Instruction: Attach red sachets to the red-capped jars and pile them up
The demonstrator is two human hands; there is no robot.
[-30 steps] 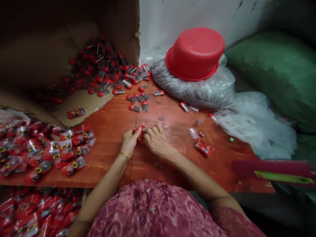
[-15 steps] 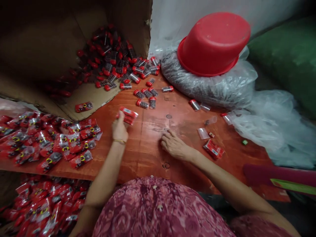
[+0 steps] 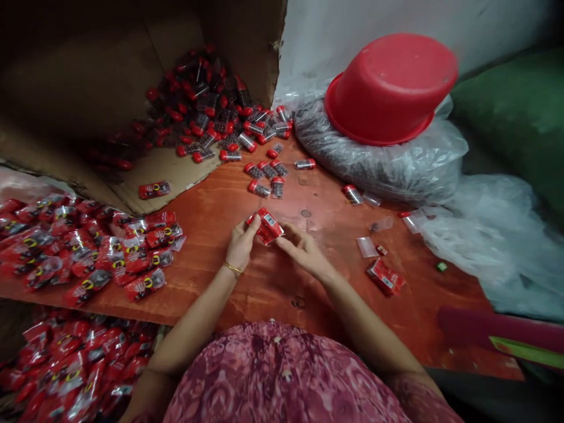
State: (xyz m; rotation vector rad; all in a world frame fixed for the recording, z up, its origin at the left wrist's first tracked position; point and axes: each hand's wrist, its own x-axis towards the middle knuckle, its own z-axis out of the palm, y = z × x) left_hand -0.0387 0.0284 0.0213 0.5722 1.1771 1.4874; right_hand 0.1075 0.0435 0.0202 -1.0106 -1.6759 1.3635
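Note:
My left hand point(image 3: 242, 244) grips a red printed plastic packet point(image 3: 267, 227) by its left side, thumb on top. A pale barcode label shows on the packet's upper face. At the packet's right edge, my right hand point(image 3: 304, 249) has its thumb on the lower corner and its fingers behind, pinching it. Beyond my hands lie several small clear bottles point(image 3: 267, 170) with red caps and dark contents. Another red packet stack point(image 3: 385, 276) rests on the table to the right of my right hand.
A cardboard box point(image 3: 176, 194) on its side spills capped bottles point(image 3: 207, 106) at the back left. Filled red packets point(image 3: 127, 252) are heaped on the left, with more below the table edge point(image 3: 79, 364). A red tub point(image 3: 392, 88) sits upside down on a plastic sack point(image 3: 379, 167).
My left hand has brought the red packet rightward and nearer to me. My right hand has lifted from the table and taken hold of the packet's right edge.

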